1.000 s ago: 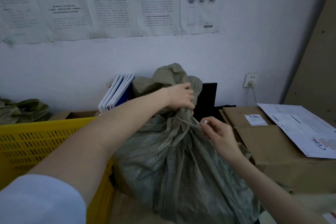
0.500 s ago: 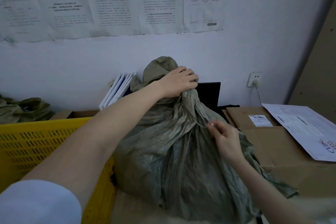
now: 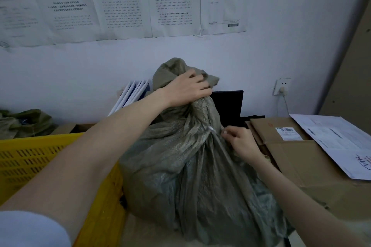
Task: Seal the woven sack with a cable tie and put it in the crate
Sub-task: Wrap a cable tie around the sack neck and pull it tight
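- The woven sack stood upright on the bench, straight ahead of the person and between the two arms, its long axis running up from the broad base to the bunched neck.
- The left hand was closed around the gathered fabric at the very top, gripping the neck from above and holding it up.
- Lower down, where the cloth narrowed, a thin white cable tie showed against the sack; whether it ran all the way round the neck could not be told.
- The right hand sat just right of that tie, fingers curled in a pinch at what seemed to be its free end; the end itself was too small to make out.
- The tie lay below the left hand and level with the right, so the right hand was the nearer one for tightening, likely with a pull to the right, away from the neck.
- The yellow plastic crate stood touching or just beside the sack on the left, under the left forearm, so the sack would have to go leftward and over the rim.
- A cardboard box lay on the right, behind the right wrist.
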Demonstrator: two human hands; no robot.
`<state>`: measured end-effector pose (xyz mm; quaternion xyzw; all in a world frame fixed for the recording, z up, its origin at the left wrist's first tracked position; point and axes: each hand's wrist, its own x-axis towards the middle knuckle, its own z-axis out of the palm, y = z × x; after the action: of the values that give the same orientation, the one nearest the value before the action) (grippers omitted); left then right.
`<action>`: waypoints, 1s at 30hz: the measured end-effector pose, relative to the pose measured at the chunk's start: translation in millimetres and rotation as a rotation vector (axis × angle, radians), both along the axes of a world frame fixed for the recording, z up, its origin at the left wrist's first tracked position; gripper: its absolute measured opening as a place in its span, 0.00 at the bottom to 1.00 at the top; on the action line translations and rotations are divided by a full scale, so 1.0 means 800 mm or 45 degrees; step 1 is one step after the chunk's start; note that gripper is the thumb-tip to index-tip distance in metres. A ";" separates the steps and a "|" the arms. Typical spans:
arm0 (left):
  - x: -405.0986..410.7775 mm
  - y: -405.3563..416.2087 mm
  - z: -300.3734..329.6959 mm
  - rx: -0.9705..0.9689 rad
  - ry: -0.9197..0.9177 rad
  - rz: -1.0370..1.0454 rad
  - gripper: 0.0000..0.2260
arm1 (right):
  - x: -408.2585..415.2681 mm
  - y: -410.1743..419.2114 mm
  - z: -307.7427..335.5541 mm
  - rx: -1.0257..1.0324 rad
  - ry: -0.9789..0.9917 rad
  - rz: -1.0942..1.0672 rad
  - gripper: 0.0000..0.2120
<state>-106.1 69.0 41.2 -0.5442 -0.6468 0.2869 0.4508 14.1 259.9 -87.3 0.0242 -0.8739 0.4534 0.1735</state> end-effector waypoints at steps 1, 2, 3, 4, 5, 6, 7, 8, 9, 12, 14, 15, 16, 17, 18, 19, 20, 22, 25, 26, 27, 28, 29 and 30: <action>-0.005 -0.005 -0.003 0.016 0.014 0.043 0.12 | 0.009 -0.001 -0.007 -0.038 0.001 0.016 0.12; -0.008 -0.010 -0.007 0.027 0.015 0.086 0.13 | 0.019 -0.001 -0.012 -0.079 0.022 0.032 0.11; -0.010 -0.012 -0.009 0.039 0.001 0.136 0.15 | 0.028 -0.002 -0.013 -0.112 0.051 0.048 0.11; -0.011 -0.014 -0.012 0.056 -0.024 0.188 0.16 | 0.036 -0.002 -0.012 -0.147 0.084 0.061 0.11; -0.010 -0.015 -0.016 0.079 -0.063 0.245 0.17 | 0.042 -0.002 -0.008 -0.194 0.118 0.070 0.11; -0.008 -0.015 -0.022 0.112 -0.123 0.322 0.17 | 0.047 -0.002 -0.003 -0.249 0.151 0.072 0.10; -0.007 -0.016 -0.030 0.162 -0.201 0.408 0.18 | 0.051 -0.002 0.003 -0.304 0.186 0.069 0.10; -0.004 -0.017 -0.041 0.214 -0.294 0.503 0.18 | 0.054 -0.001 0.011 -0.352 0.224 0.063 0.10; -0.001 -0.018 -0.052 0.263 -0.387 0.596 0.19 | 0.056 0.000 0.019 -0.388 0.259 0.055 0.10; 0.009 -0.021 -0.085 0.361 -0.586 0.783 0.21 | 0.053 -0.003 0.038 -0.412 0.313 0.047 0.11; 0.012 -0.023 -0.093 0.381 -0.698 0.821 0.22 | 0.049 -0.006 0.046 -0.395 0.309 0.052 0.10; 0.013 -0.023 -0.092 0.383 -0.747 0.823 0.22 | 0.048 -0.006 0.051 -0.400 0.310 0.052 0.09; 0.014 -0.023 -0.088 0.368 -0.791 0.829 0.23 | 0.046 -0.006 0.056 -0.419 0.311 0.051 0.09; 0.016 -0.022 -0.083 0.339 -0.848 0.847 0.25 | 0.045 -0.005 0.062 -0.440 0.310 0.050 0.08; 0.019 -0.022 -0.075 0.304 -0.941 0.884 0.29 | 0.045 -0.004 0.068 -0.455 0.307 0.053 0.08; 0.024 -0.021 -0.066 0.270 -1.068 0.938 0.34 | 0.045 -0.003 0.072 -0.468 0.300 0.066 0.08; 0.031 -0.020 -0.056 0.248 -1.204 0.969 0.38 | 0.045 -0.002 0.075 -0.480 0.293 0.080 0.08; 0.051 -0.013 -0.037 0.329 -1.432 0.795 0.38 | 0.046 0.003 0.075 -0.499 0.285 0.103 0.07; 0.092 0.011 -0.025 0.630 -1.739 0.230 0.22 | 0.047 0.012 0.070 -0.544 0.282 0.107 0.06; 0.104 0.020 -0.026 0.693 -1.862 0.136 0.16 | 0.047 0.015 0.069 -0.554 0.281 0.103 0.06; 0.112 0.028 -0.030 0.737 -1.961 0.105 0.12 | 0.046 0.017 0.068 -0.563 0.281 0.102 0.06; 0.116 0.033 -0.036 0.767 -2.019 0.112 0.09 | 0.046 0.018 0.067 -0.574 0.284 0.107 0.06; 0.116 0.037 -0.044 0.787 -2.050 0.115 0.08 | 0.045 0.019 0.066 -0.586 0.292 0.115 0.06; 0.115 0.038 -0.050 0.806 -2.074 0.088 0.08 | 0.046 0.020 0.065 -0.594 0.298 0.120 0.06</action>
<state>-13.8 99.6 0.8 -0.4092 -0.8332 -0.3708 -0.0306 50.7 275.9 -35.3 0.0764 -0.7177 0.6443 0.2530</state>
